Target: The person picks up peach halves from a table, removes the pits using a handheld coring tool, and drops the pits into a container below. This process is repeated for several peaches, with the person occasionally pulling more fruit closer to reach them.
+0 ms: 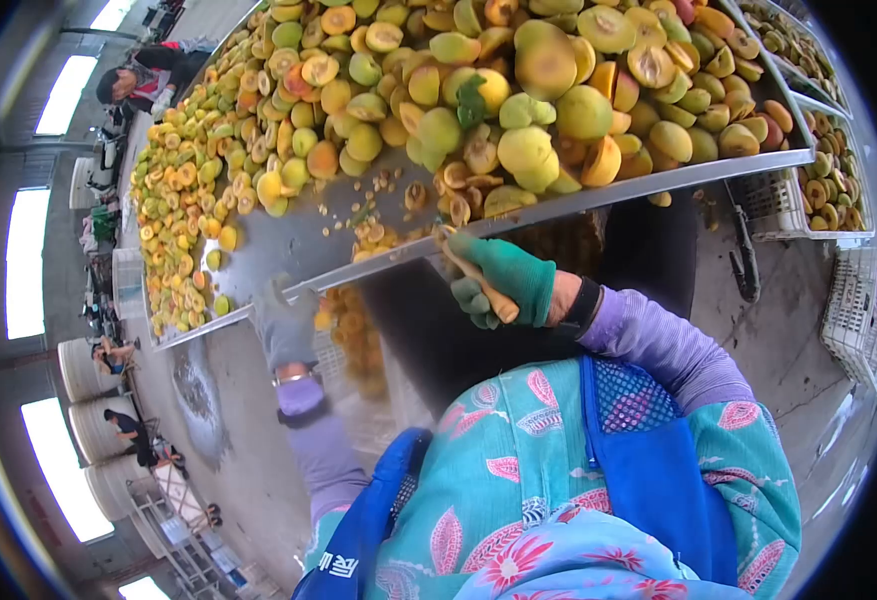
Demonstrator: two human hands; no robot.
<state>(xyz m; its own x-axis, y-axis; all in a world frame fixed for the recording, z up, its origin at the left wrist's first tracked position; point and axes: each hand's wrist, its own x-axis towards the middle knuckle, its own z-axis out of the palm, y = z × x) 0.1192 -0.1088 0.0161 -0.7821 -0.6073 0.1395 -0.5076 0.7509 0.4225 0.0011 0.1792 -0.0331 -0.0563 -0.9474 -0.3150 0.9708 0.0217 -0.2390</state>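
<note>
My right hand (503, 280), in a green glove, is closed around a wooden-handled tool (483, 278). One end of the tool points up at the table's metal edge; its working tip is small and hard to make out. My left hand (286, 325), in a grey glove, is smeared by motion beside the table's front edge, so its fingers do not show clearly. Orange fruit halves (353, 325) show below that edge, blurred, between my hands. Whole and halved apricots (583, 112) lie heaped on the metal table (303, 240), with loose pits and scraps near its rim.
White crates of fruit halves (828, 190) stand at the right, with another white crate (851, 310) below. A person (143, 85) works at the table's far left. Large pale tubs (88, 370) and seated people line the left side of the room.
</note>
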